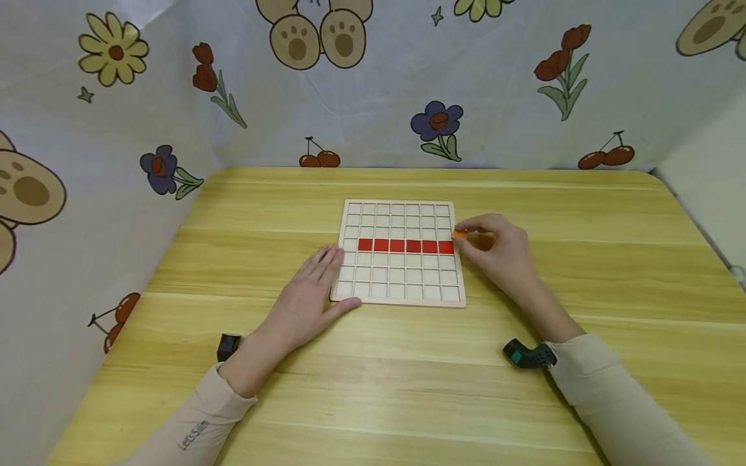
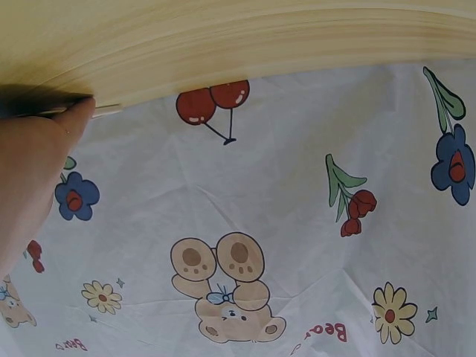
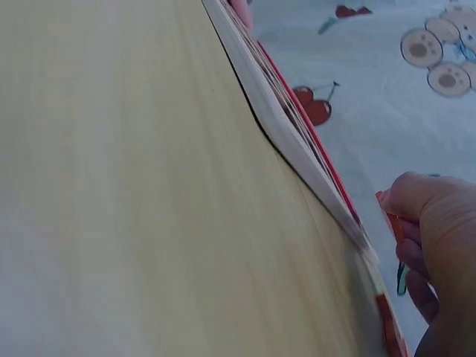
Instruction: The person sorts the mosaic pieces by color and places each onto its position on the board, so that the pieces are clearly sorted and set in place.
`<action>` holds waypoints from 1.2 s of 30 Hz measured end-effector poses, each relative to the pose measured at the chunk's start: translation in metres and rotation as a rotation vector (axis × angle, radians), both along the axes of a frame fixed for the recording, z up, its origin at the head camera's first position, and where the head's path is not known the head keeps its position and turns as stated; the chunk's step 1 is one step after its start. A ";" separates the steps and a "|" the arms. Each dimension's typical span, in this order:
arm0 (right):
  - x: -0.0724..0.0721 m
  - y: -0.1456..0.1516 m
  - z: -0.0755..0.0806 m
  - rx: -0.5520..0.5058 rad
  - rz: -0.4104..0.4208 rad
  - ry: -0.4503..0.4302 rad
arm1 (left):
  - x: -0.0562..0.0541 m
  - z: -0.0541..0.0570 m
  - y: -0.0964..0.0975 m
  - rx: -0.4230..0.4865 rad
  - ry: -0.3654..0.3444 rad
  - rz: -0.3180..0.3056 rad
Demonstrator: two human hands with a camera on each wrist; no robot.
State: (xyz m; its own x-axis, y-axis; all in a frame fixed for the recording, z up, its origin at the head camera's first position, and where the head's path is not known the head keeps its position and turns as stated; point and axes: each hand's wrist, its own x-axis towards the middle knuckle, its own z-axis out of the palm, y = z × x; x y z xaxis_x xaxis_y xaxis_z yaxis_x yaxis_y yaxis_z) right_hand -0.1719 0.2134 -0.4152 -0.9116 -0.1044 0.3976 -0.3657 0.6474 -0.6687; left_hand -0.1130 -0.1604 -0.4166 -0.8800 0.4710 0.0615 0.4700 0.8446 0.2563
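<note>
A pale wooden grid board lies on the table, with a row of several red square tiles across its middle, reaching the right edge. My left hand rests flat at the board's left side, its thumb along the front left corner. At the right edge, beside the end of the red row, my right hand pinches a small orange tile between thumb and fingertips. In the right wrist view, that tile stands out from the fingertips. Another orange piece shows beneath the right palm, partly hidden.
The wooden table extends around the board on all sides. Behind it hangs a white cloth printed with bears and flowers. A dark wrist device sits at the right cuff, and another black one at the left wrist.
</note>
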 end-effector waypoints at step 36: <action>0.003 -0.129 -0.003 0.060 0.337 0.065 | -0.001 0.000 0.000 0.008 0.007 0.000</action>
